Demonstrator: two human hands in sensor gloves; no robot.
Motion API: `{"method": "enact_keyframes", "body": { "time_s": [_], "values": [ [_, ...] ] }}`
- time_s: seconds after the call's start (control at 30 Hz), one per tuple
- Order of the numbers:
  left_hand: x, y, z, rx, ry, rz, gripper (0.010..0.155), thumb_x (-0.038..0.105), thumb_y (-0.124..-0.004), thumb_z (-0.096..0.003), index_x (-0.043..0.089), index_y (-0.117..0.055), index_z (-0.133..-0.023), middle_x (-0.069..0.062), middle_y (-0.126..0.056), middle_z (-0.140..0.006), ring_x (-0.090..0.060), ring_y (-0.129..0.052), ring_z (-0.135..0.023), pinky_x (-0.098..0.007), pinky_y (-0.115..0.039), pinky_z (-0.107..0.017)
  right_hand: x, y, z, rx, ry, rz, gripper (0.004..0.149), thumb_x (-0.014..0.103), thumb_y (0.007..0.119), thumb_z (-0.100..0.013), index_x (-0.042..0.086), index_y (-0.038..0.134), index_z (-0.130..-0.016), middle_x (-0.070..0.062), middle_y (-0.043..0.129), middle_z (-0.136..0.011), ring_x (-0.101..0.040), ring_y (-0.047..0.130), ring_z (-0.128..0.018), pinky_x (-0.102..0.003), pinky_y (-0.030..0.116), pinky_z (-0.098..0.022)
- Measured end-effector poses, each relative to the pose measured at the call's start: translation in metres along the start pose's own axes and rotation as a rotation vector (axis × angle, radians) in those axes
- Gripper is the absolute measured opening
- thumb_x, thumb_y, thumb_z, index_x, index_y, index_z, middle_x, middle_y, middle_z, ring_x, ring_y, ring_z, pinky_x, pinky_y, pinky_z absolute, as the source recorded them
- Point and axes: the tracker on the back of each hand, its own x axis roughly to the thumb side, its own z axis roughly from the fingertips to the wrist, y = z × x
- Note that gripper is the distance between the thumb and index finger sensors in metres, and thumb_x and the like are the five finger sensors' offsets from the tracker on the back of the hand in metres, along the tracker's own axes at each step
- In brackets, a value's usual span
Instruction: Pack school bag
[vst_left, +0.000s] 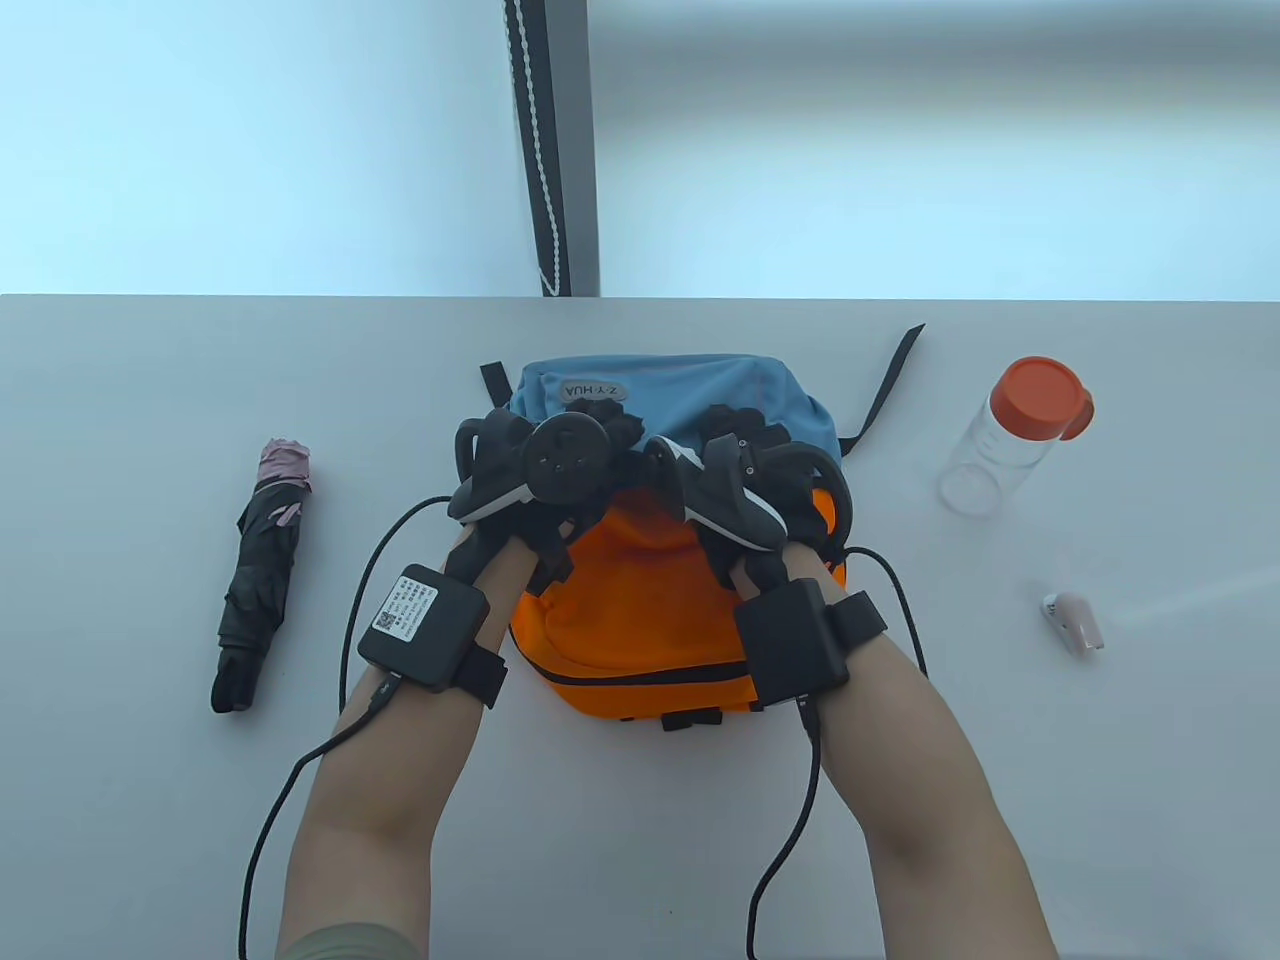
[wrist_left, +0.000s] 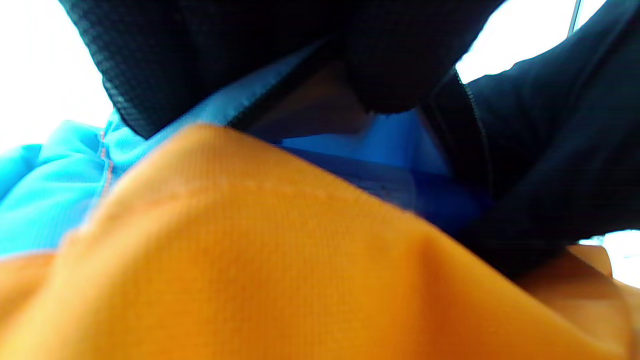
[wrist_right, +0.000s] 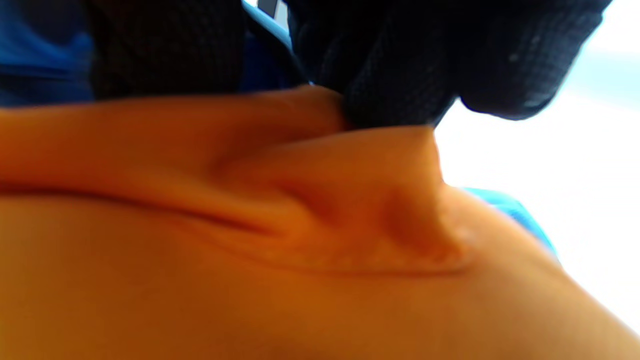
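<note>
An orange and blue school bag (vst_left: 640, 600) lies in the middle of the table. My left hand (vst_left: 540, 465) and my right hand (vst_left: 740, 470) both rest on the bag where the orange and blue parts meet. In the left wrist view my gloved fingers (wrist_left: 390, 65) hold the blue fabric at a black zip edge above the orange cloth (wrist_left: 280, 260). In the right wrist view my fingers (wrist_right: 400, 85) pinch a fold of orange fabric (wrist_right: 350, 200). The trackers hide the fingers in the table view.
A folded black umbrella (vst_left: 258, 580) lies left of the bag. A clear bottle with an orange lid (vst_left: 1015, 435) lies on its side at the right. A small pinkish white object (vst_left: 1072, 622) lies nearer the front right. A black bag strap (vst_left: 890, 385) trails to the back right.
</note>
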Motion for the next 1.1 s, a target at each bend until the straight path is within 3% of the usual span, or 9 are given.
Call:
{"method": "enact_keyframes", "body": {
  "time_s": [0.2,0.37,0.5,0.6,0.7,0.8,0.87,0.97,1.1],
  "values": [
    [-0.001,-0.003,0.001,-0.021,-0.003,-0.002,0.047,0.03,-0.088,-0.0472,0.01,-0.09,-0.09,-0.026,-0.093,-0.093,-0.052,-0.093,-0.082,-0.062,-0.09,-0.055,-0.004,0.007,-0.008,0.046,0.023,0.007,0.073,0.044,0.091,-0.048,-0.004,0.074,-0.099,-0.017,0.097,-0.071,-0.027,0.107,-0.044,-0.053,0.094,-0.036],
    [-0.006,-0.002,-0.001,-0.044,0.011,0.024,0.047,0.03,-0.087,-0.0475,0.01,-0.09,-0.09,-0.026,-0.092,-0.093,-0.051,-0.092,-0.083,-0.062,-0.09,-0.055,-0.016,-0.021,0.01,0.09,-0.045,-0.119,0.076,0.042,0.092,-0.049,-0.003,0.068,-0.105,-0.025,0.093,-0.09,-0.04,0.106,-0.064,-0.06,0.09,-0.047],
    [-0.007,-0.004,0.001,-0.045,0.012,0.019,0.047,0.03,-0.087,-0.0476,0.01,-0.089,-0.09,-0.025,-0.092,-0.094,-0.051,-0.092,-0.084,-0.062,-0.089,-0.056,-0.057,-0.052,0.041,-0.037,-0.088,-0.149,0.068,0.041,0.093,-0.049,0.002,0.075,-0.102,-0.023,0.095,-0.09,-0.042,0.107,-0.067,-0.062,0.089,-0.049],
    [-0.009,-0.005,0.0,-0.056,0.026,0.04,0.047,0.031,-0.087,-0.0474,0.01,-0.089,-0.09,-0.025,-0.092,-0.094,-0.051,-0.09,-0.085,-0.063,-0.088,-0.057,-0.101,-0.056,0.055,0.019,-0.068,-0.134,0.061,0.038,0.093,-0.049,0.006,0.08,-0.099,-0.022,0.097,-0.09,-0.042,0.107,-0.068,-0.064,0.088,-0.05],
    [-0.008,-0.005,-0.001,-0.061,0.028,0.037,0.047,0.03,-0.087,-0.0472,0.01,-0.089,-0.09,-0.025,-0.092,-0.095,-0.051,-0.09,-0.085,-0.063,-0.088,-0.057,-0.143,-0.047,0.069,0.142,-0.015,-0.129,0.057,0.033,0.092,-0.05,0.005,0.081,-0.099,-0.025,0.096,-0.093,-0.046,0.106,-0.073,-0.064,0.088,-0.052],
    [-0.01,-0.006,-0.002,-0.071,0.029,0.048,0.047,0.03,-0.087,-0.0472,0.011,-0.089,-0.09,-0.025,-0.091,-0.095,-0.051,-0.09,-0.085,-0.063,-0.087,-0.057,-0.169,-0.035,0.085,0.101,0.0,0.008,0.053,0.029,0.093,-0.049,0.007,0.084,-0.097,-0.025,0.096,-0.095,-0.047,0.107,-0.076,-0.063,0.091,-0.051],
    [-0.012,-0.005,-0.003,-0.084,0.027,0.062,0.047,0.03,-0.087,-0.0472,0.011,-0.089,-0.09,-0.025,-0.091,-0.095,-0.051,-0.09,-0.085,-0.063,-0.087,-0.058,-0.187,-0.021,0.094,0.157,0.036,0.062,0.054,0.031,0.092,-0.049,0.008,0.084,-0.097,-0.025,0.097,-0.095,-0.05,0.104,-0.079,-0.063,0.091,-0.052],
    [-0.014,-0.005,-0.005,-0.112,0.027,0.07,0.047,0.029,-0.087,-0.0471,0.011,-0.089,-0.09,-0.025,-0.091,-0.095,-0.051,-0.089,-0.086,-0.064,-0.086,-0.058,-0.213,0.009,0.103,0.338,0.156,0.008,0.06,0.034,0.091,-0.051,0.007,0.078,-0.103,-0.027,0.094,-0.097,-0.056,0.098,-0.084,-0.068,0.086,-0.055],
    [-0.015,-0.005,-0.006,-0.137,0.006,0.066,0.047,0.028,-0.087,-0.0468,0.01,-0.089,-0.09,-0.026,-0.09,-0.095,-0.052,-0.089,-0.086,-0.064,-0.086,-0.058,-0.239,0.06,0.115,0.523,0.314,0.152,0.077,0.039,0.091,-0.05,-0.001,0.064,-0.11,-0.032,0.089,-0.101,-0.057,0.096,-0.085,-0.068,0.087,-0.054]
  ]
}}
